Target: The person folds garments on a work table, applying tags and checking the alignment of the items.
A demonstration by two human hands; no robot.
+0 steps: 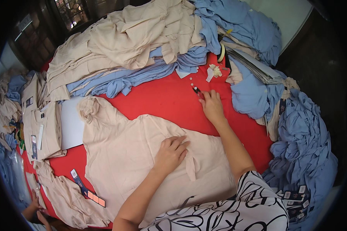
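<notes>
Our left hand (171,154) lies open on the beige garment (117,148), the fingers a little bent. Our right hand (213,104) is with curled fingers at a small dark tool (197,91); we cannot tell if it really grips it. The garment is spread in front of us, on the red cloth (152,96). Beyond its upper edge the cloth makes a band, and there, and toward the right, we have the most room for moving. Some small white round pieces (191,84) lie in this band, just beyond the tool. At the left the room is tighter: the garment's bunched corner comes close to a white sheet (71,125). Farther, the beige heap (131,34) and the blue garments (302,134) form the border.

The lower edge of the garment is hidden under our patterned shirt (219,213). Under our right fingers, the tool's near end is covered. Another person's hands (35,202) are cut off at lower left; what they do is hard to make out.
</notes>
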